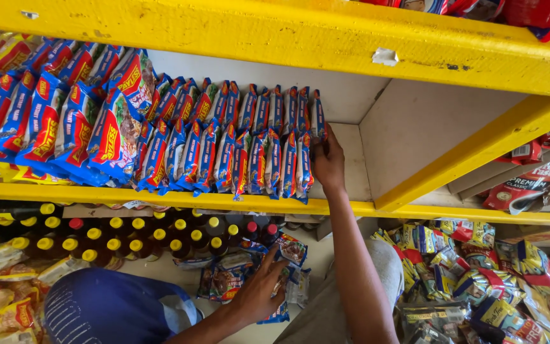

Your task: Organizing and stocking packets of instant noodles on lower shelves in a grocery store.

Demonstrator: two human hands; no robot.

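Right hand point(328, 159) pinches shut on the end packet point(318, 114) of the upright blue-red noodle packet row point(224, 137) on the yellow shelf point(179, 202) (pressing it flush), left hand point(259, 294) half-curled gripping loose packets point(284, 255) low, as ready stock.

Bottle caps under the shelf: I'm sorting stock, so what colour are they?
Mostly yellow caps, a few red; head view.
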